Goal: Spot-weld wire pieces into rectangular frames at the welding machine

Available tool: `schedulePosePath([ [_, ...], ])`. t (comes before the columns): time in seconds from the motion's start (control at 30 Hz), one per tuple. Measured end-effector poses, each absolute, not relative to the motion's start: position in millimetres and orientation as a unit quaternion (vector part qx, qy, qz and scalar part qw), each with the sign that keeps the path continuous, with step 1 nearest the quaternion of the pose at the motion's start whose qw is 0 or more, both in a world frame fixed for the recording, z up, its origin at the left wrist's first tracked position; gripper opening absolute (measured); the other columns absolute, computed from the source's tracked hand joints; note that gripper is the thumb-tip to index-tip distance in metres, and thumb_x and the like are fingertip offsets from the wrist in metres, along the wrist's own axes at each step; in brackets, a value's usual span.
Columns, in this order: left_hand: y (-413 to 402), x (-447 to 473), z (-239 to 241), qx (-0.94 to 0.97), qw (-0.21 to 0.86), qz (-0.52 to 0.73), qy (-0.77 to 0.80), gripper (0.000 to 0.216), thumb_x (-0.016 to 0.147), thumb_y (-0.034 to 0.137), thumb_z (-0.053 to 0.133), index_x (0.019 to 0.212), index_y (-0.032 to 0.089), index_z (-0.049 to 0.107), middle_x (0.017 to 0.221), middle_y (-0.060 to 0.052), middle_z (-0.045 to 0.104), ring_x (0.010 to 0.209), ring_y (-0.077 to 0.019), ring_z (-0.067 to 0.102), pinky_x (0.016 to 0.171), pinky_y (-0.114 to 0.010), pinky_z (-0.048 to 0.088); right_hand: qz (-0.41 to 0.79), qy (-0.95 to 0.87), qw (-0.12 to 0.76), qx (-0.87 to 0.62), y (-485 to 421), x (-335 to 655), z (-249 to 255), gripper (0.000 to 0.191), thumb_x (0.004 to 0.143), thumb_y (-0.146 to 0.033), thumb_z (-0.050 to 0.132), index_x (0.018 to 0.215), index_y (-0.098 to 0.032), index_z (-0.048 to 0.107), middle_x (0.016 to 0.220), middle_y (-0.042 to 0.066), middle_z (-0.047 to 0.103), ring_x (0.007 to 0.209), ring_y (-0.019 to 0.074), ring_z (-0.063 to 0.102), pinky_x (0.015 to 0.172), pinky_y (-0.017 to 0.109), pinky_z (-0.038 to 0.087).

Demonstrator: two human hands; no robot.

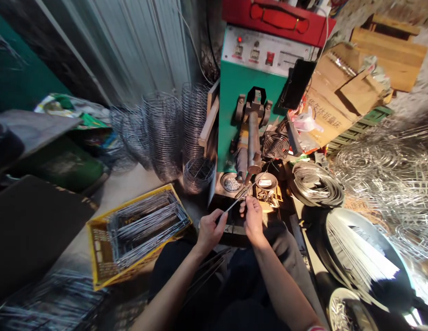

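My left hand (210,230) is closed, its thumb and fingers pinching a thin metal rod (235,202) that slants up to the right. My right hand (252,218) is beside the rod's upper part with thumb and fingers drawn together; whatever it pinches is too small to make out. Just beyond both hands are the two thick electrode arms (254,142) of a teal and red spot welder (251,73). Below the arms, a small bowl (222,185) holds shiny metal bits, and a second bowl (273,176) contains a white piece.
On my left stands a yellow crate (93,250) of bent wire frames. Tall wire coils (163,138) are behind it. To my right are a coil of flat strip (315,186), a large basin (402,262) with straight rods, and a small tub (333,305) of metal pieces.
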State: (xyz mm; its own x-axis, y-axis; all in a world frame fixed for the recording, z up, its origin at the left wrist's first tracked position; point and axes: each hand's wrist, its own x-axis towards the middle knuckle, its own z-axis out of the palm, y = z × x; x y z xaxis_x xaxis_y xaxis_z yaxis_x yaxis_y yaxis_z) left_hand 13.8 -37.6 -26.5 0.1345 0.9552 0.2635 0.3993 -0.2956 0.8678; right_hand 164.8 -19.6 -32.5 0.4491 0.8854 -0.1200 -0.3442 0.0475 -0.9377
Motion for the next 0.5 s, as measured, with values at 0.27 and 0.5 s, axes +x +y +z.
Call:
schedulePosePath([
  [0.27,-39,13,-24,0.67,0.325,0.434,0.507,0.033,0.095,0.037,0.049,0.07,0.018,0.058,0.057,0.004,0.049,0.053,-0.0102,0.046,0.057,-0.023,0.034,0.45,-0.265,0.69,-0.501,-17,156,-25,0.034,0.083,-0.051,0.064,0.075,-0.021,0.05,0.061,-0.005,0.05,0.05,0.0082,0.039,0.047,0.022,0.031],
  [0.5,-38,14,-23,0.666,0.331,0.444,0.501,0.032,0.095,0.035,0.05,0.07,0.017,0.058,0.058,0.004,0.048,0.054,-0.0101,0.045,0.057,-0.023,0.034,0.447,-0.281,0.699,-0.483,-13,158,-20,0.034,0.084,-0.049,0.064,0.07,-0.021,0.049,0.06,-0.006,0.049,0.049,0.0082,0.037,0.047,0.023,0.029],
])
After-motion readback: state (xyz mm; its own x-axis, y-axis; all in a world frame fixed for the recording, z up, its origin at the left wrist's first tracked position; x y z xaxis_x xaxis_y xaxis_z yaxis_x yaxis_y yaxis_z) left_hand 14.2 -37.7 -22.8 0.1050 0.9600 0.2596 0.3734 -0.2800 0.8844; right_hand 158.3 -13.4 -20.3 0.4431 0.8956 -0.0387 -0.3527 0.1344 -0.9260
